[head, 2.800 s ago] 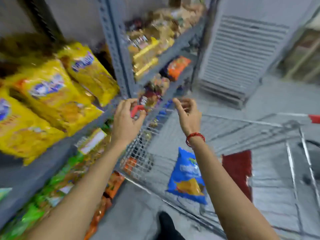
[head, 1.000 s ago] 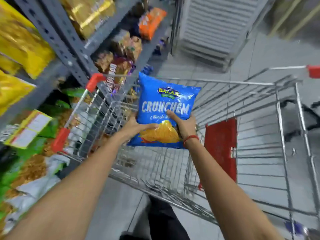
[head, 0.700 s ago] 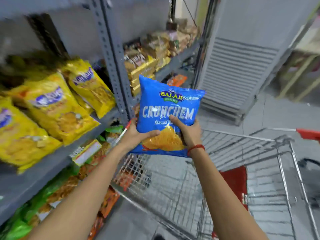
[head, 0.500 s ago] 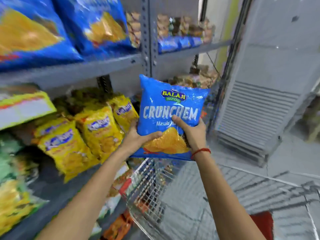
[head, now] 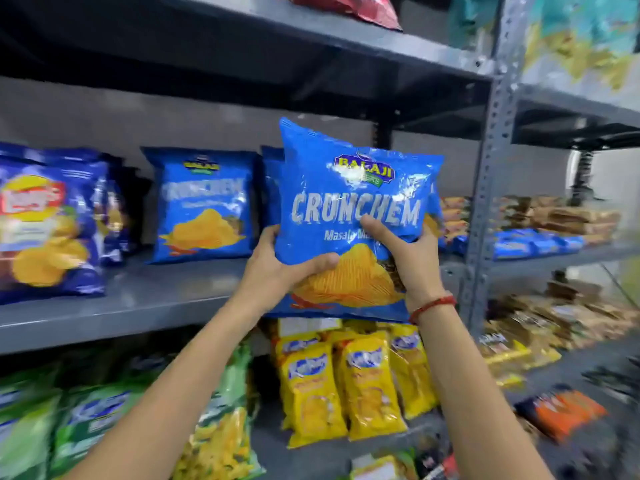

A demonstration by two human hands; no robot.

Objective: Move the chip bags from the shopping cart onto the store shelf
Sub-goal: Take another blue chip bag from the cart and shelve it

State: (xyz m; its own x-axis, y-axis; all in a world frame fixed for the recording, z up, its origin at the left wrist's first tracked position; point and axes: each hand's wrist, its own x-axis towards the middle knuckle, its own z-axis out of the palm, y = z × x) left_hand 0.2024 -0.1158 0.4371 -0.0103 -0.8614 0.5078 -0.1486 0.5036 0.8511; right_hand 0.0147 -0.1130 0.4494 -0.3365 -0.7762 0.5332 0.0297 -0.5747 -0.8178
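I hold a blue Crunchem chip bag (head: 349, 188) upright in both hands, level with the grey middle shelf (head: 145, 303). My left hand (head: 273, 271) grips its lower left edge, thumb across the front. My right hand (head: 412, 258) grips the lower right, thumb on the lettering. The bag hangs in front of the shelf's right end, its bottom edge just below the shelf lip. Another blue Crunchem bag (head: 204, 206) stands on the shelf to the left, and a further blue bag (head: 270, 188) shows partly behind the held one. The cart is out of view.
Dark blue chip bags (head: 48, 226) stand at the shelf's left end. Yellow snack bags (head: 346, 386) and green bags (head: 86, 420) fill the shelf below. A perforated grey upright (head: 485, 202) bounds the bay on the right, with biscuit packs (head: 554, 226) beyond it.
Both hands have lifted the blue bag out of the cart and up to the middle shelf. My view has swung up and left, and the cart has left the frame.
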